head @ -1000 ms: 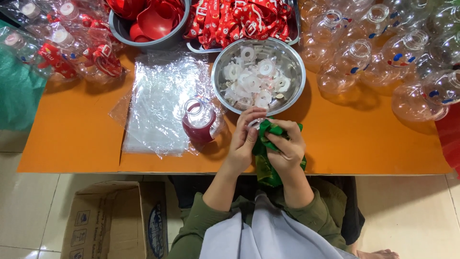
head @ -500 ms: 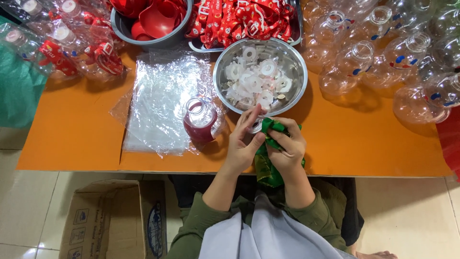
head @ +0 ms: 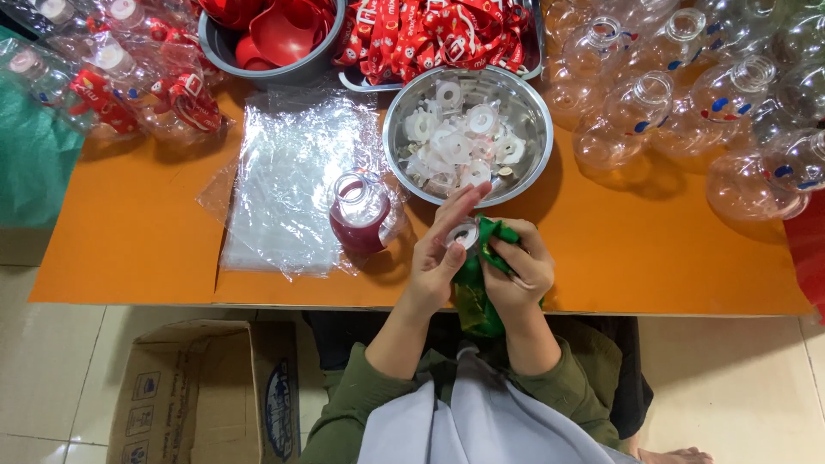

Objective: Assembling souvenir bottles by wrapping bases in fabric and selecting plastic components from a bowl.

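Pinching a clear plastic cap [head: 465,234] with fingers half extended, the left hand [head: 443,253] holds it against the green cloth [head: 481,283] bunched in the closed right hand [head: 518,273], above the orange worktop's [head: 129,249] edge, for wiping.

Likely packing workshop, bottles [head: 687,94] massed, carton [head: 202,391]

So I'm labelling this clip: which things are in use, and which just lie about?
In use: left hand, right hand, green cloth, clear ring, steel bowl.
Lying about: plastic sheets, red-filled jar, empty jars, cardboard box.
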